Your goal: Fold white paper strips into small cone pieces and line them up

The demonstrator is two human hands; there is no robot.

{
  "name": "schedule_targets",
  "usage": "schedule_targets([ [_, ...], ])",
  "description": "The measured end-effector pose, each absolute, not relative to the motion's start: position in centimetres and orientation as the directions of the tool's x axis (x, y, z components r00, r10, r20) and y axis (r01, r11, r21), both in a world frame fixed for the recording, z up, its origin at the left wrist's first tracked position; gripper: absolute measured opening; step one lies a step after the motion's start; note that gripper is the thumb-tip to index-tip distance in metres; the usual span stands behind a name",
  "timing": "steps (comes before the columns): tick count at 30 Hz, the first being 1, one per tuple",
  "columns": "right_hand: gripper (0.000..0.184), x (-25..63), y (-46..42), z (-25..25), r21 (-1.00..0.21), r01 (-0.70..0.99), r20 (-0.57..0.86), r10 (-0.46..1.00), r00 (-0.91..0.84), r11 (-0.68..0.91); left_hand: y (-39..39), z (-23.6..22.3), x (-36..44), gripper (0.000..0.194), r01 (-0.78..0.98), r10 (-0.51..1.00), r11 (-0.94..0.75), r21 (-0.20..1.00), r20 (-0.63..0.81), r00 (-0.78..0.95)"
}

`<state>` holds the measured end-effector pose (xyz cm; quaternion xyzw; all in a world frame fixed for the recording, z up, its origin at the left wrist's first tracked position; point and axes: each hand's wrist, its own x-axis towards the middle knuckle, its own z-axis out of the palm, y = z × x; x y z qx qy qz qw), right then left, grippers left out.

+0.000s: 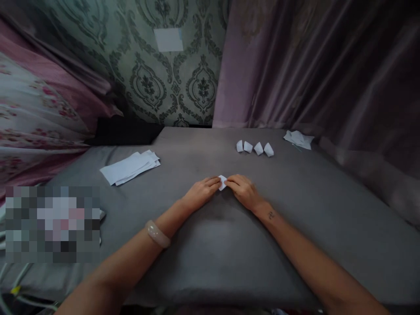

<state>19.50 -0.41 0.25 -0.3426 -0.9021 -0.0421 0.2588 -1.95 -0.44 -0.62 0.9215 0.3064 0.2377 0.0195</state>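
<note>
Between my two hands lies a small piece of folded white paper [222, 183] on the grey cloth surface. My left hand [205, 190] has its fingertips closed on the paper's left edge. On the opposite edge, the fingers of my right hand [243, 190] press and pinch it; the thumbs are partly hidden. Beyond my right hand stands a row of several small folded white paper shapes [258, 148], each angular and puffed out.
A stack of white paper strips [131, 167] lies to the left. At the far right are crumpled white paper pieces [298, 139]. Dark folded fabric [126, 131] rests at the back left. Cables [21, 280] run along the near left, beside a blurred-out patch. Curtains [262, 61] hang behind.
</note>
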Motion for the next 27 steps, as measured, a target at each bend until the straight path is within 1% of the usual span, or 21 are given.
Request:
schedule_targets([
  [1,0.028,19.5,-0.7,0.1,-0.090,0.641,0.456,0.604,-0.654,0.762,-0.6,-0.7,-2.0,0.035,0.554,0.576,-0.813,0.180,0.388,0.720],
  [3,0.030,19.6,-1.2,0.0,-0.107,0.639,0.372,0.627,-0.684,0.761,-0.9,-0.8,-2.1,0.038,0.563,0.588,-0.807,0.179,0.337,0.735],
  [5,0.035,19.6,-1.5,-0.1,-0.170,0.641,0.316,0.657,-0.684,0.748,-1.2,-0.7,-2.2,0.043,0.587,0.613,-0.789,0.183,0.308,0.728],
  [7,0.039,19.7,-1.4,-0.1,-0.255,0.645,0.293,0.693,-0.658,0.720,-1.4,-0.6,-2.3,0.045,0.615,0.649,-0.761,0.209,0.283,0.706],
  [9,0.042,19.6,-1.2,-0.1,-0.340,0.652,0.275,0.734,-0.620,0.678,-1.5,-0.3,-2.3,0.043,0.630,0.677,-0.736,0.248,0.249,0.693],
  [11,0.047,19.4,-1.1,-0.1,-0.390,0.667,0.257,0.771,-0.583,0.635,-1.6,-0.1,-2.4,0.039,0.639,0.690,-0.723,0.262,0.229,0.687],
  [13,0.050,19.3,-1.4,-0.1,-0.394,0.687,0.251,0.790,-0.559,0.611,-1.5,0.1,-2.5,0.039,0.633,0.675,-0.738,0.235,0.219,0.705],
  [17,0.050,19.4,-3.0,0.1,-0.351,0.707,0.254,0.789,-0.559,0.614,-1.3,0.1,-3.5,0.047,0.603,0.627,-0.779,0.173,0.206,0.751],
  [21,0.053,20.0,-3.7,0.1,-0.317,0.699,0.248,0.767,-0.591,0.641,-0.9,0.1,-4.6,0.048,0.562,0.596,-0.801,0.205,0.198,0.778],
  [24,0.045,20.2,-3.2,0.4,-0.315,0.695,0.234,0.762,-0.604,0.647,-0.5,0.5,-4.9,0.047,0.540,0.576,-0.814,0.213,0.189,0.795],
  [27,0.039,19.7,-2.2,0.9,-0.334,0.728,0.197,0.799,-0.568,0.599,-0.2,1.1,-4.7,0.047,0.514,0.549,-0.832,0.210,0.173,0.818],
])
